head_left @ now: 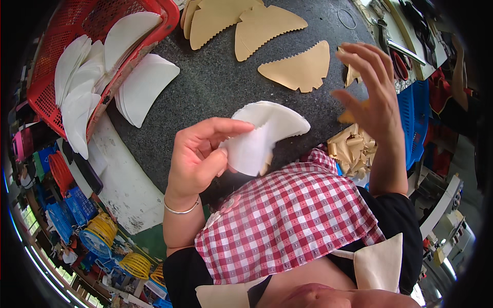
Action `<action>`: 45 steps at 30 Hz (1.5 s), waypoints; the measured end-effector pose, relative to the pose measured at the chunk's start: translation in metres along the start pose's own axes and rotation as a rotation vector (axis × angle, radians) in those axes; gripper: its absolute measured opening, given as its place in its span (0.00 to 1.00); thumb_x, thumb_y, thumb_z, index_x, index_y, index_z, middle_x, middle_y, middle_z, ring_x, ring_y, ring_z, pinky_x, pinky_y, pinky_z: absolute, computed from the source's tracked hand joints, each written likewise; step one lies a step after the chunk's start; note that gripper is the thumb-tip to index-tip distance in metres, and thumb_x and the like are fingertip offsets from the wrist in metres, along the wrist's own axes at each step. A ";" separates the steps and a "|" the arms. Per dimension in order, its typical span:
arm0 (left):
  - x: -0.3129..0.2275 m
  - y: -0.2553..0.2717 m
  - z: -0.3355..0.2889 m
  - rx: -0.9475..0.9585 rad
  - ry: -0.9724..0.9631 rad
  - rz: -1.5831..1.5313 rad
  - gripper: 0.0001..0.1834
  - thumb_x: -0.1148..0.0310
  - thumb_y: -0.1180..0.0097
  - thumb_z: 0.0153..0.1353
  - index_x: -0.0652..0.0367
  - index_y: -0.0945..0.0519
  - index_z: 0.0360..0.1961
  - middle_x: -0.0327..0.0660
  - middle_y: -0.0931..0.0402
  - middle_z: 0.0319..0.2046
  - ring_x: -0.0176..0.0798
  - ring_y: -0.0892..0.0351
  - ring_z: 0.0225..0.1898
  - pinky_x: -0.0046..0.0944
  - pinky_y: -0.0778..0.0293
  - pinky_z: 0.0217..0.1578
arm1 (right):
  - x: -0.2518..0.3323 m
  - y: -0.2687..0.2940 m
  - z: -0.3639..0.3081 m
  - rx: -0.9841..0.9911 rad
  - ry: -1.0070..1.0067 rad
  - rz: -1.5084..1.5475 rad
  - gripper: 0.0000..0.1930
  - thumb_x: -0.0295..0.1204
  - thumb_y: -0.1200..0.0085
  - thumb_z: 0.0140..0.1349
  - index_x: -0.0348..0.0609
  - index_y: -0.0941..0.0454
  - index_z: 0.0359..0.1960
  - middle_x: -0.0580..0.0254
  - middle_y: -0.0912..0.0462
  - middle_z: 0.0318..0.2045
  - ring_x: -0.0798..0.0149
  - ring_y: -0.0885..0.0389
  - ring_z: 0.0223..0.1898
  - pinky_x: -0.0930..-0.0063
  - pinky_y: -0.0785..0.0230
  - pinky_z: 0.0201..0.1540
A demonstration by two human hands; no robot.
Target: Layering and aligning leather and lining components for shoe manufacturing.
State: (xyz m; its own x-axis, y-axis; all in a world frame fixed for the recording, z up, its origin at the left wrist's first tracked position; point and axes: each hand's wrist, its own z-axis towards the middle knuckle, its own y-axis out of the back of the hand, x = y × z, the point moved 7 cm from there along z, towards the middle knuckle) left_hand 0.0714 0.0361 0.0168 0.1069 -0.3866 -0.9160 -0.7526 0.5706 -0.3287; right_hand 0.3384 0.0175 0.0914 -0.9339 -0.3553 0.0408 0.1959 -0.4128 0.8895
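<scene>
Between its thumb and fingers my left hand (197,154) pinches a curved white piece (251,151) of thin sheet material, folded over, with a fine toothed edge. A bit of tan shows beneath its lower end. My right hand (377,84) is raised at the right with fingers apart and nothing gripped. A blurred tan scrap (354,114) is just below its thumb, above a heap of crumpled tan scraps (353,151). Whether the scrap touches the hand I cannot tell. Tan pieces with zigzag edges, one a single wing-shaped piece (300,69), lie on the dark tabletop (200,77).
A red plastic basket (162,38) at the far left holds white curved pieces (84,77). Beside it on the table lies a stack of similar white pieces (149,87). Scissors (398,64) rest at the far right, above a blue basket (413,123). A checked apron (287,220) covers my lap.
</scene>
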 end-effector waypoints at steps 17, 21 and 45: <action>-0.015 -0.016 -0.008 -0.345 -0.540 0.183 0.28 0.85 0.55 0.60 0.64 0.42 0.63 0.50 0.35 0.55 0.37 0.25 0.53 0.35 0.12 0.43 | 0.063 -0.049 -0.017 -0.062 -0.330 1.228 0.12 0.15 0.34 0.57 0.35 0.17 0.43 0.49 0.14 0.46 0.60 0.12 0.48 0.74 0.16 0.44; -0.015 -0.019 -0.008 -0.353 -0.593 0.217 0.28 0.86 0.56 0.60 0.62 0.41 0.62 0.48 0.36 0.55 0.35 0.28 0.51 0.34 0.19 0.46 | 0.065 -0.050 -0.014 -0.065 -0.318 1.229 0.08 0.15 0.35 0.59 0.33 0.15 0.40 0.48 0.14 0.48 0.59 0.12 0.49 0.69 0.18 0.52; 0.013 -0.017 0.008 -0.134 -0.224 -0.523 0.33 0.89 0.59 0.55 0.58 0.41 0.63 0.47 0.29 0.57 0.39 0.25 0.59 0.45 0.26 0.62 | 0.069 -0.055 -0.014 -0.020 -0.348 1.449 0.03 0.16 0.39 0.64 0.34 0.16 0.38 0.53 0.14 0.42 0.64 0.13 0.44 0.71 0.19 0.46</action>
State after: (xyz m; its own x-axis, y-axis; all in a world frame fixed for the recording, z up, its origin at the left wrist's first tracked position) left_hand 0.0901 0.0273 0.0090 0.6102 -0.4214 -0.6708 -0.6370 0.2424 -0.7317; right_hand 0.2672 0.0033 0.0391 0.0490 -0.2448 0.9683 0.9944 0.1030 -0.0242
